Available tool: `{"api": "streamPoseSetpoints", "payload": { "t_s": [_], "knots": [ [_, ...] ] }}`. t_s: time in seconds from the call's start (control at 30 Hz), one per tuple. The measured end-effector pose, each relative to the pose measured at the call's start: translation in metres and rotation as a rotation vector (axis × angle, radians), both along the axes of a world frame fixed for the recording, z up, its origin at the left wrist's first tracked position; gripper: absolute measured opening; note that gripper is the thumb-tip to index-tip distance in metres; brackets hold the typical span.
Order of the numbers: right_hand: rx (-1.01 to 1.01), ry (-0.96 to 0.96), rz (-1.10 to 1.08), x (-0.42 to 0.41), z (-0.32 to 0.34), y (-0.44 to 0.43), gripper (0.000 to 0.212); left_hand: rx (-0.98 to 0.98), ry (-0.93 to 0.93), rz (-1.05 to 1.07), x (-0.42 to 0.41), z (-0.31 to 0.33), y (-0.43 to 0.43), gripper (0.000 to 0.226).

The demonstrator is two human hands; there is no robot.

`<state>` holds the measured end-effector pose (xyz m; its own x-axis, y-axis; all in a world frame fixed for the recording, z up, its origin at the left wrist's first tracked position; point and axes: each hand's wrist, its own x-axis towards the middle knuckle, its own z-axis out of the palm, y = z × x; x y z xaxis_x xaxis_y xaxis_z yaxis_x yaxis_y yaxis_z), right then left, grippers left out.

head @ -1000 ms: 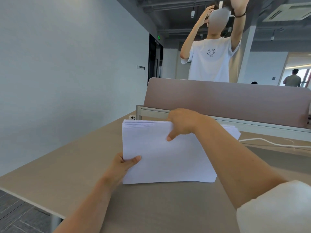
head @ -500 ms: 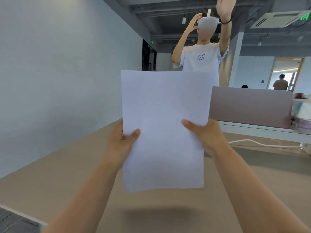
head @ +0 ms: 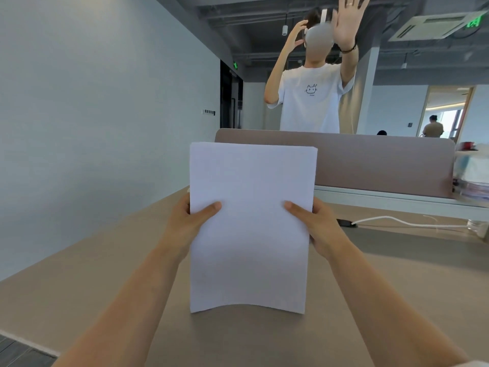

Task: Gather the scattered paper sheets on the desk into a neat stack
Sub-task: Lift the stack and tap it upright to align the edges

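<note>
Above the beige counter (head: 105, 274), a stack of white paper sheets (head: 250, 223) stands upright in portrait orientation, held between both hands. Its bottom edge bows slightly and sits at or just above the counter surface; whether it touches cannot be told. The left hand (head: 185, 223) grips the stack's left edge at about mid-height, thumb pressed on the near face and fingers hidden behind the sheets. The right hand (head: 315, 229) grips the right edge at the same height, its thumb likewise on the near face. The top edges of the sheets look nearly flush, with a thin layering visible at the upper right corner. Beyond the stack a mauve divider panel (head: 370, 160) runs across the far side of the counter, and a white cable (head: 397, 221) lies on the surface to the right. Behind the panel stands a person in a white T-shirt (head: 309, 102) with both arms raised.
</note>
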<state>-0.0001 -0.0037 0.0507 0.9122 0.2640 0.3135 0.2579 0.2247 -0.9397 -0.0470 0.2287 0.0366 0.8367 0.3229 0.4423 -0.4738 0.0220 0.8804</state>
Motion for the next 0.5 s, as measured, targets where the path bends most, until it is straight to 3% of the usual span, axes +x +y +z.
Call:
{"api": "streamPoseSetpoints", "payload": {
  "t_s": [0.27, 0.43, 0.5],
  "knots": [
    [0.075, -0.082, -0.045, -0.001, 0.005, 0.01, 0.01, -0.043, -0.059, 0.103, 0.0, 0.008, -0.009, 0.029],
    [0.021, -0.053, 0.029, 0.003, 0.003, -0.002, 0.02, 0.088, -0.026, -0.083, -0.004, 0.01, 0.007, 0.06],
    [0.026, -0.04, 0.039, 0.004, -0.003, -0.003, 0.024, 0.097, 0.016, -0.175, -0.007, 0.002, 0.011, 0.055]
  ]
}}
